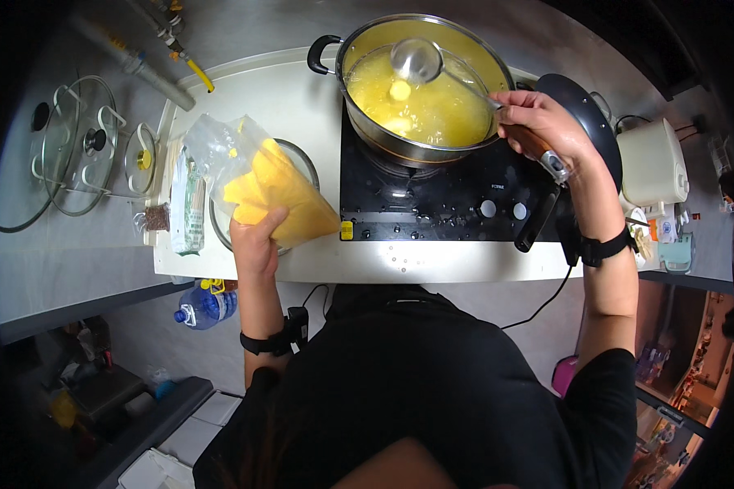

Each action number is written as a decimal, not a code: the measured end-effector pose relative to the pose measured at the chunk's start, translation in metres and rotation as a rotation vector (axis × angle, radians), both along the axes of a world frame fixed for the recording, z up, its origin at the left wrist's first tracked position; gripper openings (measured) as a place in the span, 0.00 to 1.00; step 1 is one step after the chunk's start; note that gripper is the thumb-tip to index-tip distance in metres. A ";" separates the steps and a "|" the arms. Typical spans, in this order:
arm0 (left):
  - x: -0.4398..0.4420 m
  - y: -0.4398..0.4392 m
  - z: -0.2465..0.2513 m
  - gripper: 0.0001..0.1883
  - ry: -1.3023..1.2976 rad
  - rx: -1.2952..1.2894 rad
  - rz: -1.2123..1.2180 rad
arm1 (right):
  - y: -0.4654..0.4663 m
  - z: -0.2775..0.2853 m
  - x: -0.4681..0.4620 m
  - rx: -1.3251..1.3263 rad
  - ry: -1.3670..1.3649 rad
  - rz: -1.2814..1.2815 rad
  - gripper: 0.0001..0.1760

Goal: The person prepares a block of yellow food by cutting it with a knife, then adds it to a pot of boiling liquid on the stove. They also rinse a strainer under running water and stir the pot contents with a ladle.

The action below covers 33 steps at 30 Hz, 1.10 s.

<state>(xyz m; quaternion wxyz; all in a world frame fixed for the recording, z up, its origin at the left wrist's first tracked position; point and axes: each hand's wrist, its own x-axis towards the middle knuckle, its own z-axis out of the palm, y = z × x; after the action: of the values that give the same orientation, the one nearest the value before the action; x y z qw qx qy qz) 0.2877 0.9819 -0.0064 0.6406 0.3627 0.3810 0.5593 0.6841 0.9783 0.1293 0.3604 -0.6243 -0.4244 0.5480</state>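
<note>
My left hand [258, 238] holds a clear plastic bag of yellow dough or filling [284, 192], its gathered upper end pointing away from me. My right hand [541, 125] grips the wooden-and-metal handle of a ladle [417, 60]. The ladle's bowl is over the large steel pot [391, 158], near its far side. Bubbling yellowish liquid [443, 113] fills much of the pot, with a round pale-yellow piece [400, 91] at the surface and another pale lump nearer me. Beneath the pot lies a black glass cooktop [422, 214] with water drops on it.
A glass lid [309, 160] lies behind the bag. More glass lids [95, 140] hang at the left. Right of the pot are a dark pan [593, 131] with a black handle and a cream-coloured appliance [653, 162]. A packet [188, 214] lies on the counter's left end.
</note>
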 end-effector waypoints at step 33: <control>0.008 -0.005 0.002 0.29 0.020 0.011 0.004 | 0.020 -0.027 -0.017 0.259 -0.982 0.468 0.28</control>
<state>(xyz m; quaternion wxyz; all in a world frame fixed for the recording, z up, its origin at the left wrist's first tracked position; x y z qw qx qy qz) 0.2952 0.9773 -0.0044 0.6337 0.3713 0.3851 0.5588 0.6670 0.9982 0.1027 0.0628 -0.6459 -0.7335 0.2019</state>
